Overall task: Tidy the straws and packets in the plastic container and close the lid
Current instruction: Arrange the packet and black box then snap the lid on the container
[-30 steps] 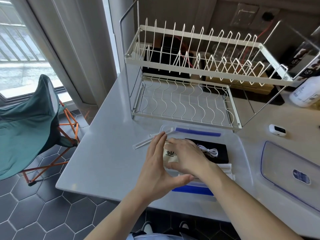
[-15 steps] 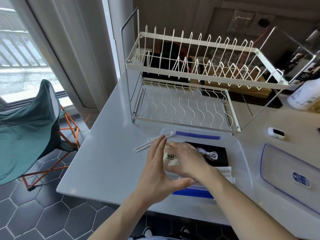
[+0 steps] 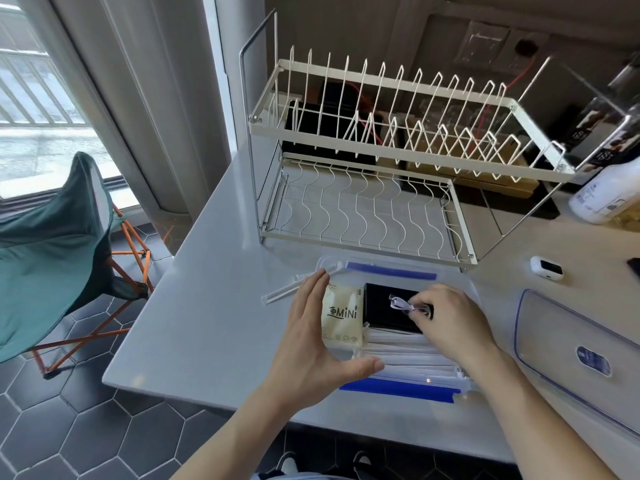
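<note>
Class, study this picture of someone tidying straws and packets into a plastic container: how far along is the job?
Done: the cream packet and wrapped straws lie inside the container. In hand: the left hand steadies its left side, and the right hand pinches a white cable on the black box. Left: one straw pokes over the rim, and the lid is still off on the counter.

A white two-tier dish rack [image 3: 381,161] is standing on the grey bench [image 3: 214,306] in the upper middle of the frame, a white bottle [image 3: 606,195] sitting at far right, a green folding chair [image 3: 52,244] resting on the hexagon-tiled floor [image 3: 69,427] at left
</note>
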